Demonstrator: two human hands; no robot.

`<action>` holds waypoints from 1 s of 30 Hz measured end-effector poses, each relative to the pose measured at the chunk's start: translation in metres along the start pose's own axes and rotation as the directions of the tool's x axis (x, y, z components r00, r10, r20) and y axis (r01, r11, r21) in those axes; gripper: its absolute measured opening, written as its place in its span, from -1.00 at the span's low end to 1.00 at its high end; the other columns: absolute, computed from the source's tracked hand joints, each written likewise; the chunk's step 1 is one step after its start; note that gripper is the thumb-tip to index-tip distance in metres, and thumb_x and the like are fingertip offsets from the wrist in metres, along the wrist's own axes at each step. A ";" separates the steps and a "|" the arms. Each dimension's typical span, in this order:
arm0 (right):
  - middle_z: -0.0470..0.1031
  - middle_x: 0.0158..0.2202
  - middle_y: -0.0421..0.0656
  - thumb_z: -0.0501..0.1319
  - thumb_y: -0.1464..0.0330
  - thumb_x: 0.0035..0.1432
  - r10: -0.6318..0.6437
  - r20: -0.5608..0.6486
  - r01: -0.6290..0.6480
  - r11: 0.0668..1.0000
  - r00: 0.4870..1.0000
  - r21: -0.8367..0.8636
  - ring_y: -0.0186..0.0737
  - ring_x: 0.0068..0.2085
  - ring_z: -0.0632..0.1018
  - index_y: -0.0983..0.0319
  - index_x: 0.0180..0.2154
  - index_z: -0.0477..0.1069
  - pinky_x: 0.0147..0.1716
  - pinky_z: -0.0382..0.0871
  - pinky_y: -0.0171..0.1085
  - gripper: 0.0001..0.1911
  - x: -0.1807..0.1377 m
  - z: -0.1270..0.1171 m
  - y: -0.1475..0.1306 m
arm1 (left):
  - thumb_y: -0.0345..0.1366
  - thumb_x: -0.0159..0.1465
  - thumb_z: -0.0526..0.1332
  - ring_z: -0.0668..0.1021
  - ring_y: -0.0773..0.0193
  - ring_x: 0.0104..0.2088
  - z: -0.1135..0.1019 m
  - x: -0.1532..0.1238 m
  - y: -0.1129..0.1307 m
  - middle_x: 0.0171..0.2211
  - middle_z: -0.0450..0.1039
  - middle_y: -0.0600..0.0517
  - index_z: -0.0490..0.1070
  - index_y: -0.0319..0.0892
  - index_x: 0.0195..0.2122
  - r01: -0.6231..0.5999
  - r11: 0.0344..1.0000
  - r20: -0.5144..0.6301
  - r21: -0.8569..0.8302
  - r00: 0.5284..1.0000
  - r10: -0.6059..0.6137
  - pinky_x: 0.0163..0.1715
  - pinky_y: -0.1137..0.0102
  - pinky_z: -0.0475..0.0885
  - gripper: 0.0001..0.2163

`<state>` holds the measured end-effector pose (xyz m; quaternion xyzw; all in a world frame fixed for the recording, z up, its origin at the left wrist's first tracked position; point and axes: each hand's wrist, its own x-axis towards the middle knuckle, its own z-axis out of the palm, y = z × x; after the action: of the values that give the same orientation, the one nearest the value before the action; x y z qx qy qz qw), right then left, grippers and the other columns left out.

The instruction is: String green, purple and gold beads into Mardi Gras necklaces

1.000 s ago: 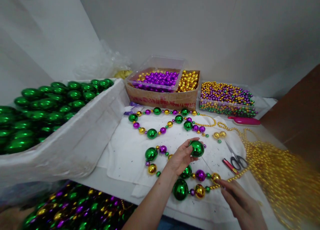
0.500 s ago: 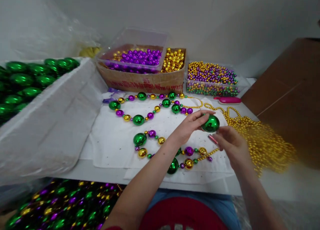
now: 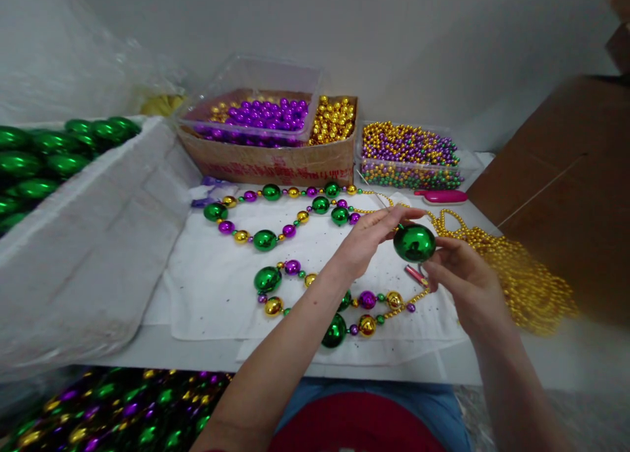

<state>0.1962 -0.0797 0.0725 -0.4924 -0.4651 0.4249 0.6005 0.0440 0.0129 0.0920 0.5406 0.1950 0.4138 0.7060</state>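
Note:
A large shiny green ball bead (image 3: 414,243) is held above the white cloth between my two hands. My left hand (image 3: 377,234) is closed at its upper left side, next to a small green bead; a thin needle-like wire (image 3: 378,193) slants up beyond these fingers. On the ball's right side, my right hand (image 3: 457,271) pinches with thumb and fingers. A small red tool (image 3: 415,275), its kind unclear, shows beside the right fingertips. Below, a string of green, purple and gold beads (image 3: 367,300) lies partly behind my left forearm. Another bead strand (image 3: 264,240) curves behind it.
Gold bead chains (image 3: 522,281) are heaped at right, before a cardboard box (image 3: 556,176). Behind stand a carton (image 3: 275,166) and a clear bin (image 3: 418,176) of small beads. A pink-handled tool (image 3: 443,197) lies nearby. A white box (image 3: 93,242) of green balls borders the left.
The green ball has turned and shows more of its face, with the right fingers now against its side. A thin wire has come into sight above my left hand. The view has shifted slightly right.

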 end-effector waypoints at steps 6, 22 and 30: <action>0.46 -0.21 -0.16 0.23 0.34 0.16 -0.125 -0.009 0.117 0.951 0.992 -0.287 -0.26 -0.29 0.46 0.11 -0.06 0.43 -0.34 0.34 -0.25 -0.72 0.000 -0.002 -0.017 | -0.12 0.33 0.06 0.48 0.19 -0.03 0.002 0.002 0.010 -0.03 0.49 -0.04 0.53 -0.12 -0.15 -0.069 0.997 -0.008 0.037 0.998 0.069 -0.04 0.31 0.34 -0.70; 0.29 -0.65 -0.29 0.30 0.18 0.06 0.247 -0.079 -0.241 0.968 0.966 0.075 -0.49 -0.62 0.24 0.24 -0.36 0.53 -0.65 0.01 -0.45 -0.76 0.010 -0.001 0.023 | -0.09 0.34 0.02 0.48 0.18 -0.02 0.000 0.000 -0.020 0.05 0.43 -0.10 0.49 -0.14 -0.08 0.030 0.997 -0.036 0.076 0.999 -0.027 0.00 0.25 0.35 -0.65; 0.11 -0.70 -0.36 0.37 0.25 -0.03 0.278 -0.285 -0.189 0.934 0.917 0.304 -0.55 -0.67 0.03 0.28 -0.31 0.52 -0.73 -0.25 -0.47 -0.74 0.004 -0.036 0.027 | -0.32 0.20 0.19 0.52 0.18 -0.10 -0.060 0.025 -0.067 -0.08 0.53 -0.07 0.50 -0.18 -0.10 0.234 0.698 -0.148 0.676 0.972 -0.183 -0.10 0.32 0.41 -0.75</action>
<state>0.2308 -0.0789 0.0437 -0.5213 -0.2351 0.4669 0.6745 0.0401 0.0645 0.0135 0.7237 0.4191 0.2475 0.4893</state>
